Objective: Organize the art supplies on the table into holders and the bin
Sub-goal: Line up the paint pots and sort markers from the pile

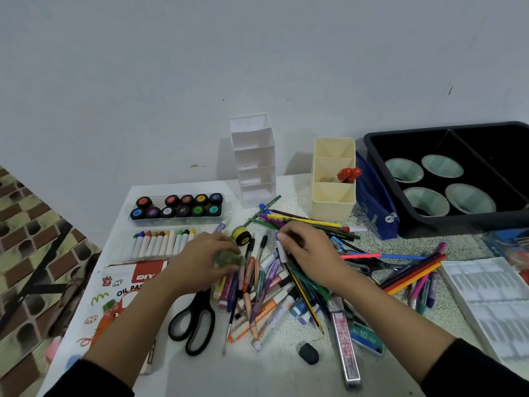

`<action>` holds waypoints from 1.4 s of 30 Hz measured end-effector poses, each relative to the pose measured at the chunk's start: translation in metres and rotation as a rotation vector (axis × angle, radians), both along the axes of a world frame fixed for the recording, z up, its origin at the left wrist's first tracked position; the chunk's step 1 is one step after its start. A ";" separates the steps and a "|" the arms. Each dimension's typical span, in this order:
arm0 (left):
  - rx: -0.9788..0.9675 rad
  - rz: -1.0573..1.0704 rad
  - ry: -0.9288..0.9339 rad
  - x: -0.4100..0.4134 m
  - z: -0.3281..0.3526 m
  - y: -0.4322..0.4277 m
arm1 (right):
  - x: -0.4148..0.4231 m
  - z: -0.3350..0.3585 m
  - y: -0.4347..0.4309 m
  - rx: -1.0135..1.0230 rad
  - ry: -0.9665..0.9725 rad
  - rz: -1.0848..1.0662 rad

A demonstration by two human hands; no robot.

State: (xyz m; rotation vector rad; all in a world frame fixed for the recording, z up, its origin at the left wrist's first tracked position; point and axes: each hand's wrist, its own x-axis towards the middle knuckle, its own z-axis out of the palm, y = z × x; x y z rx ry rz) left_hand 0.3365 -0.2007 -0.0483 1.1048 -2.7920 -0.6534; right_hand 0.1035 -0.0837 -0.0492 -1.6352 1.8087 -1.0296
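Pens and pencils [266, 285], loose heap on table [257, 373]: likely light, stiff, slick, roll-prone, best gripped mid-shaft; left hand [204, 260] rests flat, right hand [310, 253] curls over some, grip unclear.

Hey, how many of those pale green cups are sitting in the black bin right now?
4, all in the black bin: back left, back right, front left and front right. The bin's right end is out of view, so more may be hidden.

Glossy black plastic bin [380, 156], matt cream plastic holder [333, 206]
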 end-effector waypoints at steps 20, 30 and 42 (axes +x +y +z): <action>0.013 -0.053 -0.019 0.019 0.003 -0.033 | -0.017 0.005 0.000 -0.110 -0.317 -0.413; -0.011 -0.137 -0.079 0.044 -0.001 -0.032 | 0.033 0.008 -0.019 -0.076 -0.212 -0.139; -0.249 0.517 -0.039 0.130 -0.007 -0.063 | 0.125 0.017 -0.087 -0.008 -0.155 0.036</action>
